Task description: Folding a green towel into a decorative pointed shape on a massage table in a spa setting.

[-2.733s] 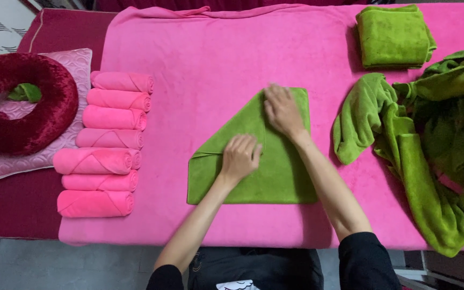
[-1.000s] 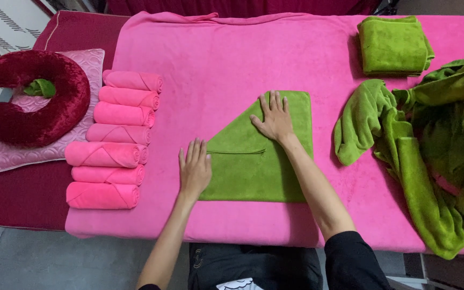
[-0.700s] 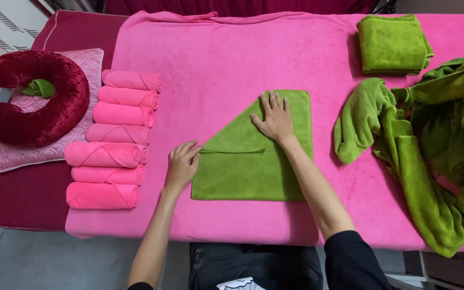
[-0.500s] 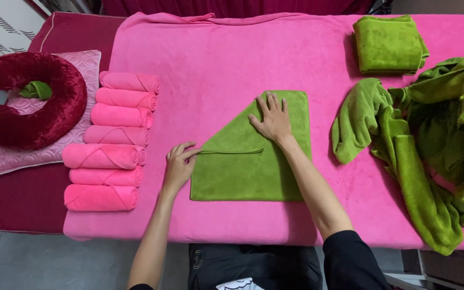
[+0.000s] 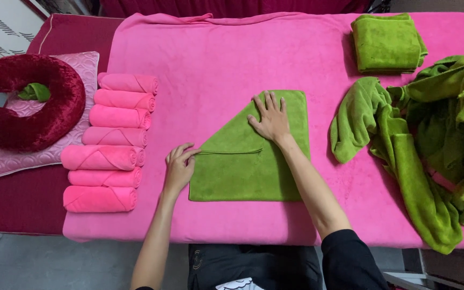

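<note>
Pinching the left corner of the green towel is the left hand, fingers curled narrow around that point where a folded edge is meeting the lower layer. Right hand is pressing flat on the towel's upper part, fingers spread wide and pointing to 12 o'clock, gripping nothing. That towel is lying at the centre of the pink sheet, its top-left corner folded down so a diagonal edge is running from 1 o'clock to 8 o'clock. At 9 o'clock, a column of pink rolls is sitting just beside the sheet's edge, with a red neck cushion resting on a pale pillow farther out. At 1 o'clock a folded stack of green towels is waiting, and at 3 o'clock a loose green heap is sprawling, well apart from the hands.
</note>
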